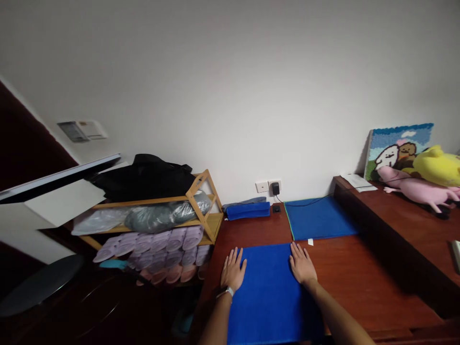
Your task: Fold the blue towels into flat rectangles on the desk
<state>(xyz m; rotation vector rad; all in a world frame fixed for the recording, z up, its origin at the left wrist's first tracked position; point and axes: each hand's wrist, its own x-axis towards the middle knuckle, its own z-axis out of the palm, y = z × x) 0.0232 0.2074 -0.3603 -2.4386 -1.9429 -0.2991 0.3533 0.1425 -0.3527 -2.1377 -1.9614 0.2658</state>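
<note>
A bright blue cloth (pixel 268 292) lies spread flat on the reddish-brown wooden table (pixel 355 278). My left hand (pixel 233 272) rests at its far left corner, fingers stretched out and the palm down; a pale band circles that wrist. At the far right corner lies my right hand (pixel 302 263), also flat with its fingers extended. Neither hand grips anything. Beyond the right hand, a second blue cloth (pixel 319 218) with a green edge is laid out flat, a small white tag at its near side. Folded blue cloths (pixel 247 210) sit against the wall.
A wooden shoe rack (pixel 204 211) with several lilac slippers (pixel 168 244) stands at the left, a black bag (pixel 154 177) on top. A charger (pixel 275 188) is plugged into the wall. On the raised right surface are a pink plush toy (pixel 413 188), a yellow plush (pixel 438 165) and a picture (pixel 384 143).
</note>
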